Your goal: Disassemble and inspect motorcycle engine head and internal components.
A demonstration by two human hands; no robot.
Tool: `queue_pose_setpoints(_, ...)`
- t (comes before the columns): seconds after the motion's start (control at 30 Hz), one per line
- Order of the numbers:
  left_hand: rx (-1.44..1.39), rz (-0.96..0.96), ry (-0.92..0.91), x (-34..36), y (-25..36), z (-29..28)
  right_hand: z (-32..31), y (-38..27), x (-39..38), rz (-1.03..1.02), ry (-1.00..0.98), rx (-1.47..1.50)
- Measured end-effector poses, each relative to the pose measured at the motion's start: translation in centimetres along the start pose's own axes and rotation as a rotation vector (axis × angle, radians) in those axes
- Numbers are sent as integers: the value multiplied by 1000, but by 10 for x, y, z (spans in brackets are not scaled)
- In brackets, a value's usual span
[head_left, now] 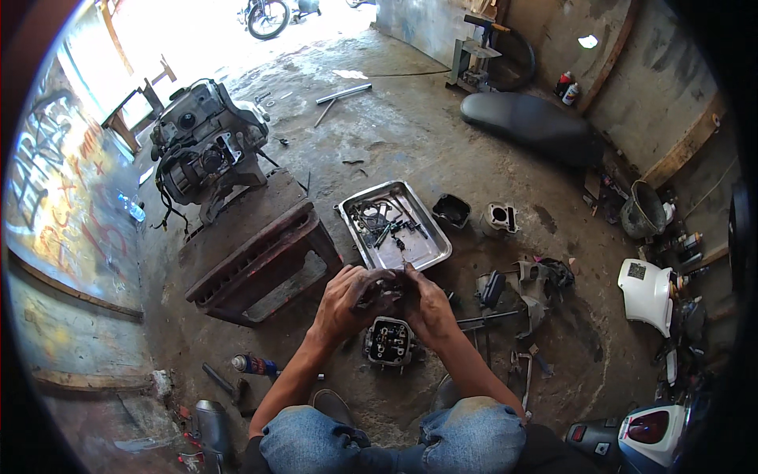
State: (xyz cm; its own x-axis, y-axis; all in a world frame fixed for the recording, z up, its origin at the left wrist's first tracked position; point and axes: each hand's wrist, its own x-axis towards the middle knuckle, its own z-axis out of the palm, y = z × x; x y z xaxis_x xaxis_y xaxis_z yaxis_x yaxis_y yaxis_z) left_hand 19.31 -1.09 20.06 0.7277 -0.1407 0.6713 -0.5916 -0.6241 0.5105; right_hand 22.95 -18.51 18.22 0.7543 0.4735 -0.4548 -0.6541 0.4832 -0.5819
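In front of my knees, my left hand [344, 299] and my right hand [430, 306] are closed around a dark, greasy lump [382, 291] whose kind I cannot make out. My fingers cover much of it. Just below, on the floor between my feet, rests an engine cylinder head [389, 341] with its open side up and dark inner parts showing. Beyond my hands lies a metal tray [430, 254], with several bolts and small dark parts [387, 223] gathered mostly toward its left and middle.
Right of the tray are a black square container [451, 210] and an engine cylinder [500, 218]. A motorcycle engine [207, 142] sits on a reddish-brown stand [253, 272] at left. A spray can [253, 365] lies by my left forearm; a black seat [529, 125] is far right.
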Motion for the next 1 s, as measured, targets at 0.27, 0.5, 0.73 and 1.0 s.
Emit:
queue_pose_setpoints(0.27,-2,-23,-172,1,22,17,-14,11,28,-18,-86,271)
queue_pose_setpoints(0.5,-27,-70,-217,-33,9,46,-31,25,26,-23,-71,362)
queue_pose_setpoints(0.73,-79,-241,-147,-22,19,40,-12,10,22,-34,-95,398)
queue_pose_setpoints(1.0,-67,-270,-292,-11,20,21,0,3,16,-89,-372,411)
